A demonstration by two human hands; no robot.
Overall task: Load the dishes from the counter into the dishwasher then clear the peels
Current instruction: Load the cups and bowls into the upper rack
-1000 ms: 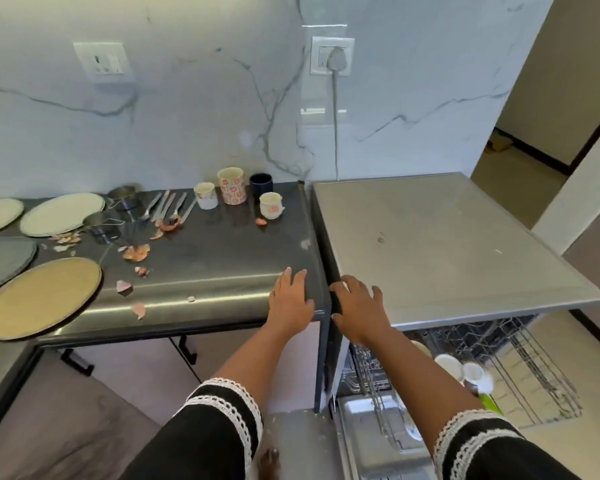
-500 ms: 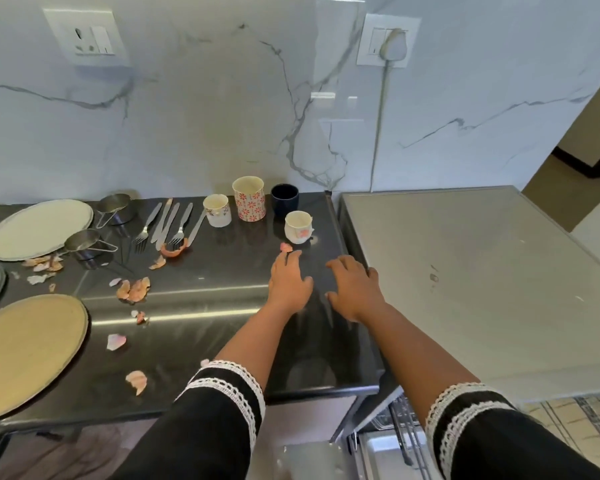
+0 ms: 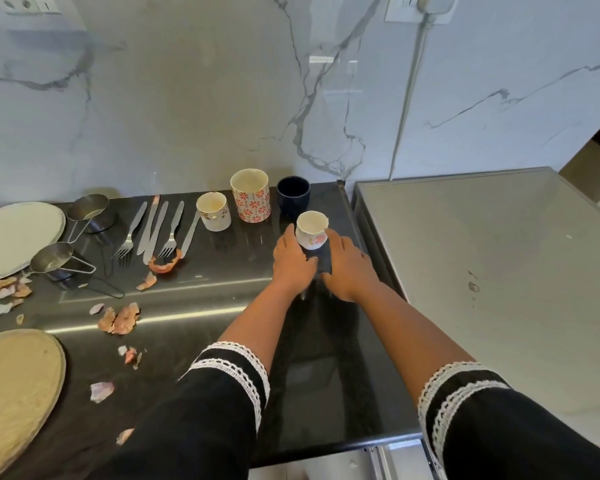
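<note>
The dark counter [image 3: 194, 341] runs from the left edge to the steel dishwasher top [image 3: 482, 258], which stands just beside its right end. At the counter's left edge lie a tan plate [image 3: 11, 393] near the front and a pale plate [image 3: 14, 237] toward the back, both cut off by the frame. Two steel measuring cups [image 3: 56, 259] sit beside the pale plate, and forks and knives [image 3: 156, 230] lie in a row next to them. Along the back edge stand a flowered mug [image 3: 250, 195], a dark blue cup [image 3: 293, 195] and a small white cup [image 3: 213, 211]. Near the right back corner, a little white floral cup [image 3: 311, 230] stands on the counter between both hands: the left hand [image 3: 293, 261] and right hand [image 3: 347, 265] have their fingers curved against its sides. Pink peels [image 3: 120, 318] are scattered over the left half.
</note>
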